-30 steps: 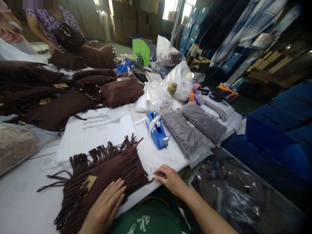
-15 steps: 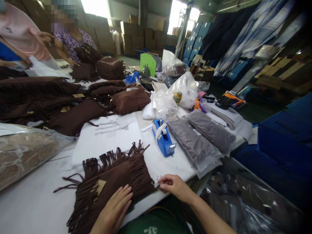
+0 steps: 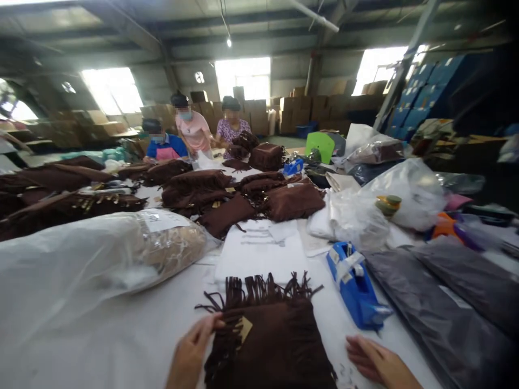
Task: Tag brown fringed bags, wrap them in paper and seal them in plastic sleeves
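1. Head view, nearest the body: a dark brown suede bag with long fringe (image 3: 263, 346) lies flat at 6 o'clock on the white-covered worktop (image 3: 133, 340), with a small tan tag (image 3: 245, 328) on its face. The left hand (image 3: 192, 348) sits at 7 o'clock against the bag's fringed left edge, its fingers (image 3: 206, 322) bent and close together (whether they clamp the suede or only touch it, I cannot tell). The right hand (image 3: 379, 362) lies at 5 o'clock, just beside the bag, its fingers (image 3: 359, 354) loosely together and holding nothing.
2. Head view, around the hands: a blue tape dispenser (image 3: 354, 286) stands at 4 o'clock, with grey poly bags (image 3: 438, 292) past it. A white sheet (image 3: 259, 254) lies at 12 o'clock, and a bulky clear plastic package (image 3: 101, 254) at 9 o'clock.
3. Head view, far off: more fringed brown bags (image 3: 227, 213) cover the worktop, and three masked co-workers (image 3: 192, 129) stand at 11 o'clock.
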The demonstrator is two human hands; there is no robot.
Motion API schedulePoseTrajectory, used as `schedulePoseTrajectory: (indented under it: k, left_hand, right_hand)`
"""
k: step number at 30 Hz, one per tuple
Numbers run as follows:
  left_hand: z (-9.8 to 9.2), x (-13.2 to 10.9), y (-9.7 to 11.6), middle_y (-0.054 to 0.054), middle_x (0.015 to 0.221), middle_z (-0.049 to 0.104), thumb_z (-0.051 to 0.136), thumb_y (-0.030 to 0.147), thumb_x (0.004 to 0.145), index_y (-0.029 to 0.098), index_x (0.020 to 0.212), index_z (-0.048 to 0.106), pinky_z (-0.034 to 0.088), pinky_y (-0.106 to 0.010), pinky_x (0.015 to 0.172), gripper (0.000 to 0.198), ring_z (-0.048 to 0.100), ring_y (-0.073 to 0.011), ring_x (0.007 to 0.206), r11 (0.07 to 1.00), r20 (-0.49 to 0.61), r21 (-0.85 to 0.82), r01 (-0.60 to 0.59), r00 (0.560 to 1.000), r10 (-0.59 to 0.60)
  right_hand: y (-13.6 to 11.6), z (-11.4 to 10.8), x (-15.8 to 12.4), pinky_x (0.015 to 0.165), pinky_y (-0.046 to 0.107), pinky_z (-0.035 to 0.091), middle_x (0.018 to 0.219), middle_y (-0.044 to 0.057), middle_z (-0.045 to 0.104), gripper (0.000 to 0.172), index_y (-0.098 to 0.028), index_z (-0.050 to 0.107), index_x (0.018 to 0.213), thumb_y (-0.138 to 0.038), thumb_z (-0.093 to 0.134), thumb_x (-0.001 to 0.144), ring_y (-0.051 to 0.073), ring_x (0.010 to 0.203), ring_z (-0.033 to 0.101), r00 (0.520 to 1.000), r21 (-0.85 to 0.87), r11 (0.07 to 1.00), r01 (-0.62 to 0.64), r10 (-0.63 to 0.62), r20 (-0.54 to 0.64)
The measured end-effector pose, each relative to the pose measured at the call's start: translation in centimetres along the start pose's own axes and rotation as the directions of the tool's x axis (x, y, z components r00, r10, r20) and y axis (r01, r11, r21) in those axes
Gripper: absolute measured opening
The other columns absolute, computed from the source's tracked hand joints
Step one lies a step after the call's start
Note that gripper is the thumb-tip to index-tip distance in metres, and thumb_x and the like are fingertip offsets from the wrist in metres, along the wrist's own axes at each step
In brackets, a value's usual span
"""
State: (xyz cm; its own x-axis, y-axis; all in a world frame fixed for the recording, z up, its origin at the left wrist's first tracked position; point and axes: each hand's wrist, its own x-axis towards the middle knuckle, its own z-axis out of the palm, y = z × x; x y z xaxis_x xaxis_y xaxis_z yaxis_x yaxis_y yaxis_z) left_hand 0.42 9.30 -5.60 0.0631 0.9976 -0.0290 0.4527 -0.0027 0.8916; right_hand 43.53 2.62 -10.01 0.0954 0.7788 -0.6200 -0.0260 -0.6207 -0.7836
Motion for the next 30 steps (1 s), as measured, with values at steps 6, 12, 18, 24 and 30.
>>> schedulePoseTrajectory:
  k: [6,12,18,24,30]
  left_hand:
    - [-4.2,5.0,-4.6,-0.017,0.099,0.070,0.065,0.040,0.078,0.008,0.107,0.058,0.043,-0.043,0.101,0.043,0.063,-0.0293,0.101,0.655,0.115,-0.515,0.553,0.802,-0.586]
    - [-3.5,8.2,-2.4,-0.020,0.108,0.066,0.069,0.037,0.076,0.006,0.105,0.061,0.047,-0.039,0.098,0.044,0.062,-0.0300,0.103,0.443,0.453,-0.463,0.768,0.634,-0.626]
    - [-4.1,8.1,-2.6,-0.021,0.112,0.064,0.077,0.040,0.068,0.006,0.101,0.064,0.049,-0.038,0.096,0.050,0.060,-0.0319,0.108,0.322,0.513,-0.457,0.829,0.541,-0.666]
    - [-4.6,5.9,-2.6,-0.019,0.115,0.063,0.077,0.048,0.065,0.008,0.105,0.064,0.046,-0.036,0.097,0.058,0.056,-0.0297,0.113,0.319,0.528,-0.498,0.806,0.574,-0.626]
    - [-3.9,7.7,-1.0,-0.017,0.109,0.067,0.063,0.060,0.074,0.009,0.104,0.065,0.049,-0.033,0.087,0.059,0.065,-0.0253,0.098,0.361,0.682,-0.366,0.858,0.512,-0.522]
  right_hand:
    - [-5.2,3.4,4.1,0.087,0.032,0.050,0.113,0.020,0.063,0.061,-0.005,0.058,0.111,-0.059,0.052,0.082,0.022,0.095,0.066,0.952,0.363,0.906,-0.217,0.115,0.282]
    - [-8.8,6.8,8.7,0.081,0.030,0.052,0.102,0.016,0.068,0.055,-0.005,0.060,0.109,-0.054,0.048,0.087,0.020,0.088,0.067,0.765,0.261,0.873,-0.411,0.175,0.619]
    - [-9.6,8.3,10.6,0.102,0.037,0.039,0.109,0.019,0.065,0.056,-0.001,0.058,0.113,-0.050,0.053,0.085,0.026,0.108,0.059,0.645,0.260,0.830,-0.493,0.148,0.749]
    - [-10.3,9.5,10.0,0.104,0.046,0.035,0.114,0.018,0.063,0.046,-0.007,0.056,0.119,-0.022,0.068,0.077,0.029,0.109,0.058,0.664,0.227,0.928,-0.297,0.029,0.747]
    - [-9.8,9.3,9.3,0.104,0.045,0.034,0.118,0.018,0.061,0.043,-0.009,0.058,0.118,-0.024,0.066,0.079,0.028,0.112,0.056,0.675,0.284,0.908,-0.308,-0.002,0.738]
